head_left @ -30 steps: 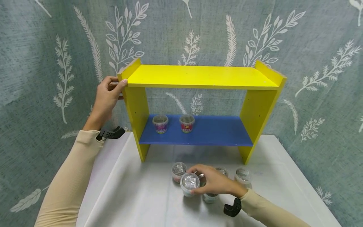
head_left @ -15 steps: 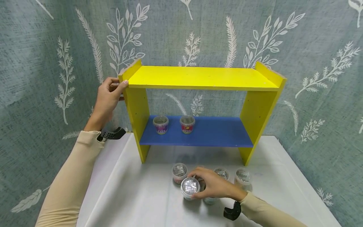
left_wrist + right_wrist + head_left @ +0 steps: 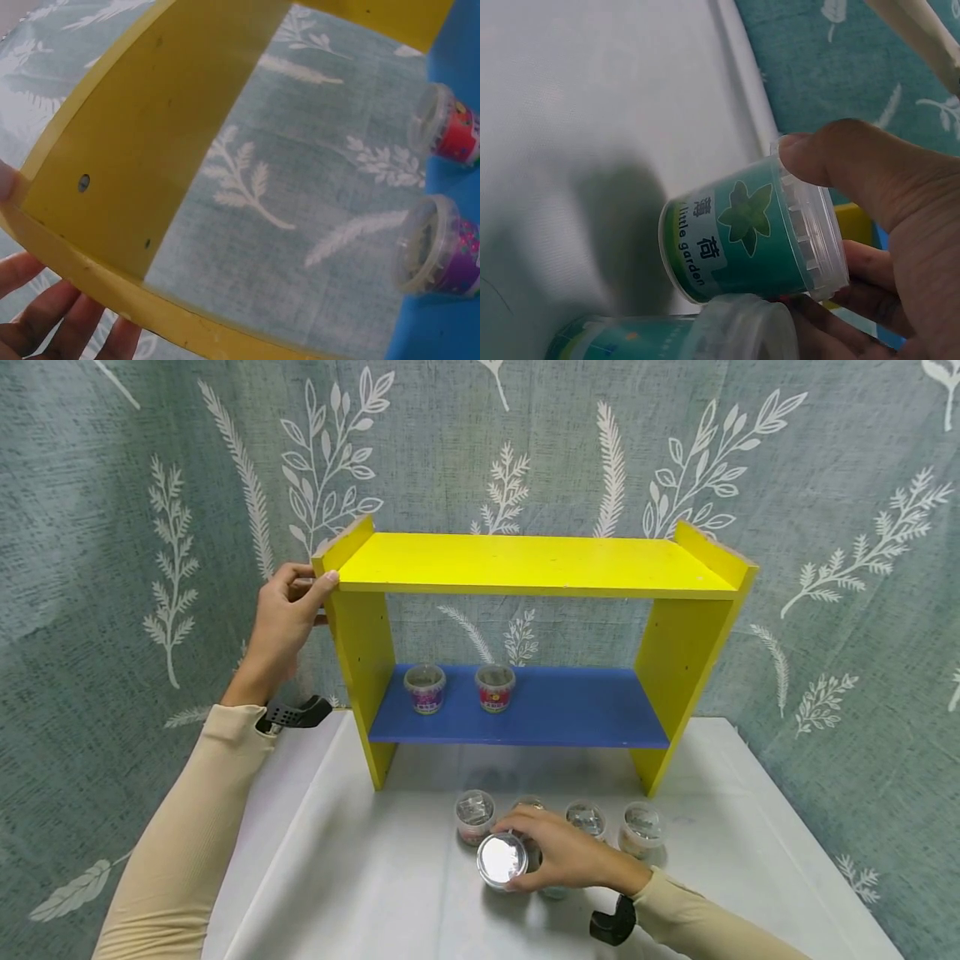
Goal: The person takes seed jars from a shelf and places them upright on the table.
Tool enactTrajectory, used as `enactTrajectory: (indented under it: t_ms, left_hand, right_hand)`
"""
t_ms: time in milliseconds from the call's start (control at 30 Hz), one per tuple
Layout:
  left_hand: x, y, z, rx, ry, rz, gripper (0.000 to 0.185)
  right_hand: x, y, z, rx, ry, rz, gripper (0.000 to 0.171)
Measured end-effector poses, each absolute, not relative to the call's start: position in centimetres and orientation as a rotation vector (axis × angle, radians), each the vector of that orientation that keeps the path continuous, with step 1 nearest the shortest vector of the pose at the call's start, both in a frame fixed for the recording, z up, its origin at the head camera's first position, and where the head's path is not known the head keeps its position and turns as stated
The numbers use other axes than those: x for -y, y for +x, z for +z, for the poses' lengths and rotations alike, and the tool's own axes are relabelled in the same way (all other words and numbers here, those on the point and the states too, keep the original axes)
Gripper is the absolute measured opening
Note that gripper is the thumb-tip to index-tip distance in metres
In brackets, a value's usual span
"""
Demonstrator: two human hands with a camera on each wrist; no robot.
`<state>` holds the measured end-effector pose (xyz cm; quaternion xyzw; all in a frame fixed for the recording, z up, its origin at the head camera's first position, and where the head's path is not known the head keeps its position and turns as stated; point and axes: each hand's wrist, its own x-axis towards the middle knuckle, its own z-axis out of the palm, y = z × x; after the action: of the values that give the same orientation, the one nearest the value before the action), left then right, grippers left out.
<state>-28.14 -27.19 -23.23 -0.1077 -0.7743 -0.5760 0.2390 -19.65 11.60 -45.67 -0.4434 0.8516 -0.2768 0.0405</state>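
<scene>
**A:** Your right hand has its thumb and fingers curled round the rim of the green-labelled cup, just off the white table, in front of the shelf unit. How do you expect it to handle?

**B:** Light, I'd judge. It's a small clear plastic pot with a snap lid, stiff enough not to buckle, but smooth, so it may slip if you squeeze only the lid.

**A:** So where should you take hold?

**B:** Right where you have it: on the ridged band under the lid, thumb on one side and fingers opposite. In the right wrist view the cup body hangs below your thumb, tilted, its base pointing away from your palm.

**A:** Anything close by?

**B:** Another cup lies just beside your fingers, and more cups stand near. Two cups sit on the blue shelf.

**A:** And your left hand?

**B:** It grips the shelf unit's top left corner, thumb over the front edge.
</scene>
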Motion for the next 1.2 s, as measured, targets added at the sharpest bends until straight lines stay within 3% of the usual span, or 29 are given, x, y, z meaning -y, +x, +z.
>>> enactTrajectory:
  t_ms: [1000,1200]
  left_hand:
    - [27.1,-28.1,-23.2,2.111,-0.292,-1.597,0.044]
    - [27.1,-28.0,-23.1,2.119,-0.282,-1.585,0.045]
  right_hand:
    - [-12.1,-20.1,-46.7,-2.668,-1.484,-0.752,0.070]
    - [-12.4,-20.7,-46.1,-2.634,-1.478,-0.849,0.061]
